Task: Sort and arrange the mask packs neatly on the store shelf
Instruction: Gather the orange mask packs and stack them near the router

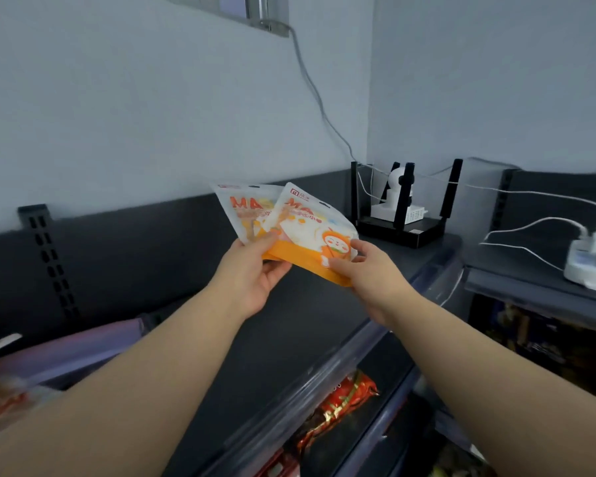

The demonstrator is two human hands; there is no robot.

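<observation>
While left hand [255, 273] clamps fanned packs at lower edge, thumb on top, fingers curled beneath, right hand [369, 273] pinches orange bottom corner of front mask pack [307, 232]. Rear mask pack [241, 211] overlapped, sticking out up-left of left thumb. Both packs held in air above dark shelf top [307, 325]. Beyond right fingertips: black router [406, 232], white camera [393, 191] among its antennas. Below wrists, lower tier: red snack packet [341, 404].

The rear mask pack [243, 215] is half hidden behind the front mask pack [307, 230], whose small print is unreadable. At the lower left edge, a blurred red-and-white packet [0, 404] is cut off.
</observation>
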